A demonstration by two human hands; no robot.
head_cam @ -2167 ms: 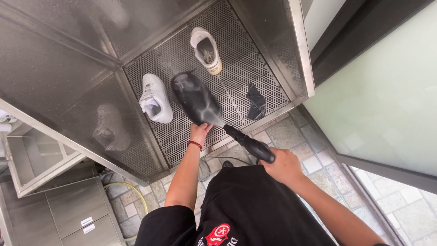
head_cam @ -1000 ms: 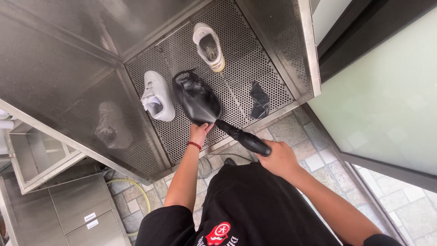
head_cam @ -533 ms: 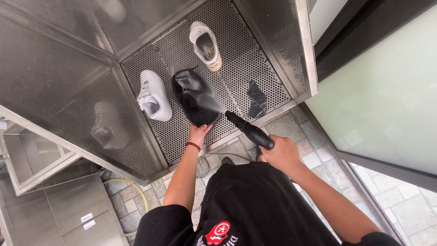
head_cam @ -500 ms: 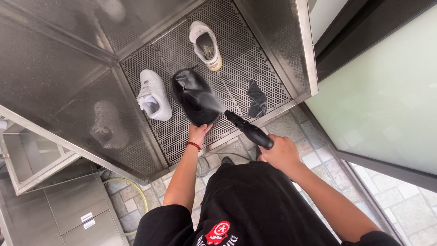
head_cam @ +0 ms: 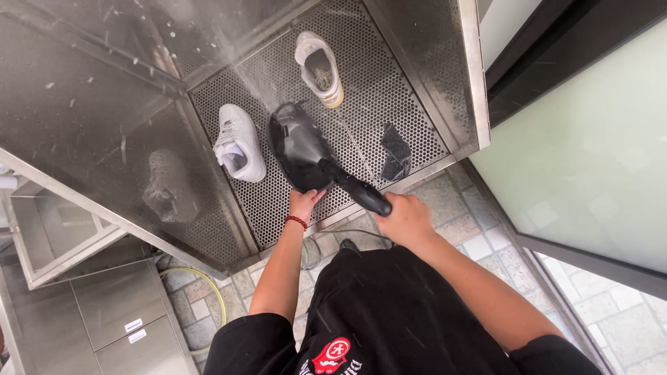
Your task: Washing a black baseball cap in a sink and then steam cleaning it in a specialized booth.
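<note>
The left hand [head_cam: 303, 203] grasps the black shoe [head_cam: 297, 144] by its heel over the perforated grate [head_cam: 410, 104]; the right hand [head_cam: 406, 217] is clenched on the spray gun [head_cam: 361, 192], nozzle toward eleven o'clock. Best to keep the shoe steady and the spray close, clear of the white shoe [head_cam: 238, 142] at nine o'clock.

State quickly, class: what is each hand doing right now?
Left hand: closed on the heel end of the black shoe, holding it over the perforated metal tray.
Right hand: closed around the black spray gun.
</note>
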